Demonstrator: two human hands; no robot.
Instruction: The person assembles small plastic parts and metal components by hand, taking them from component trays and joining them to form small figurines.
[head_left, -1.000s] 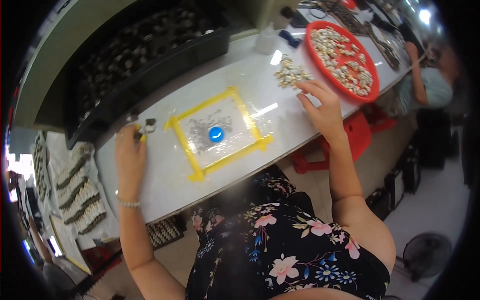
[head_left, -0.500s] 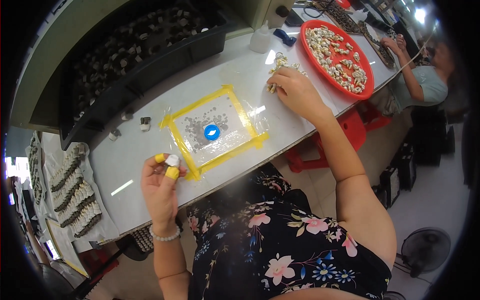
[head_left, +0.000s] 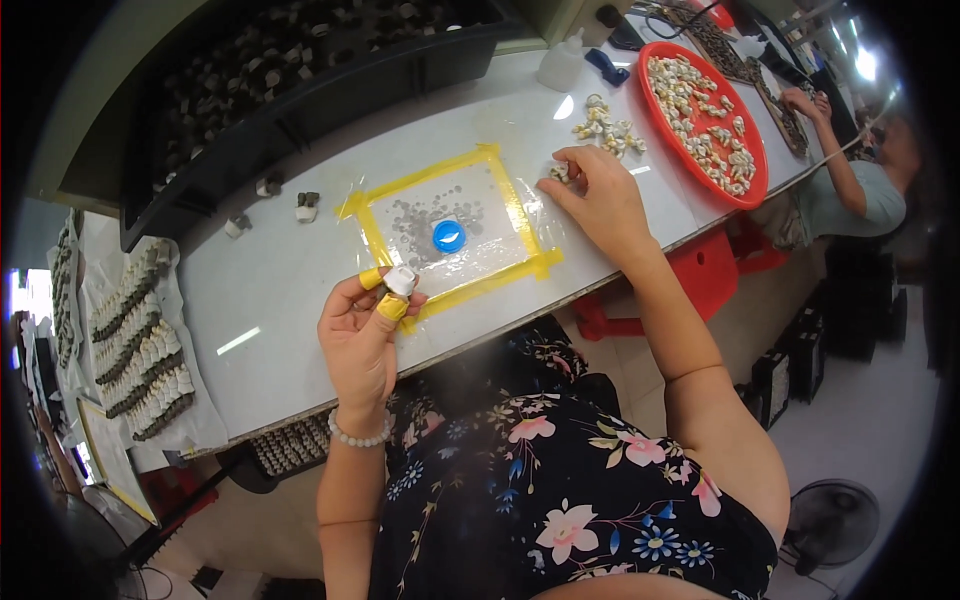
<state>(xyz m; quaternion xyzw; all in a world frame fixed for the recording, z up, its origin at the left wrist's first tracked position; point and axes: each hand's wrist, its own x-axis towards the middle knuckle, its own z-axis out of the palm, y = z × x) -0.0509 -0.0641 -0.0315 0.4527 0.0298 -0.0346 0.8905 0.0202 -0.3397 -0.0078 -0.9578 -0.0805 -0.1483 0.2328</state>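
Observation:
My left hand (head_left: 362, 345), with yellow covers on thumb and forefinger, is closed on a small white-topped dark piece (head_left: 401, 280), held at the near left corner of a yellow-taped sheet (head_left: 478, 276). A round blue cap (head_left: 449, 237) with something white in it sits on the sheet, among grey spots. To the sheet's right, my right hand (head_left: 608, 208) pinches a small cream-coloured piece (head_left: 560, 172), partly hidden by the fingers. Beyond that hand, a loose pile of cream pieces (head_left: 607, 128) lies on the white table.
A red round tray (head_left: 746, 199) of cream pieces stands at the right, near a squeeze bottle (head_left: 560, 64). A long black bin (head_left: 330, 115) fills the back left. Rows of pieces (head_left: 145, 340) lie far left. A red stool (head_left: 702, 268) and a co-worker's hand (head_left: 805, 103) are at right.
My right hand has come away from the pile toward the taped sheet with a cream piece. My left hand has moved right and away from me, nearer the sheet. The whole view has shifted slightly.

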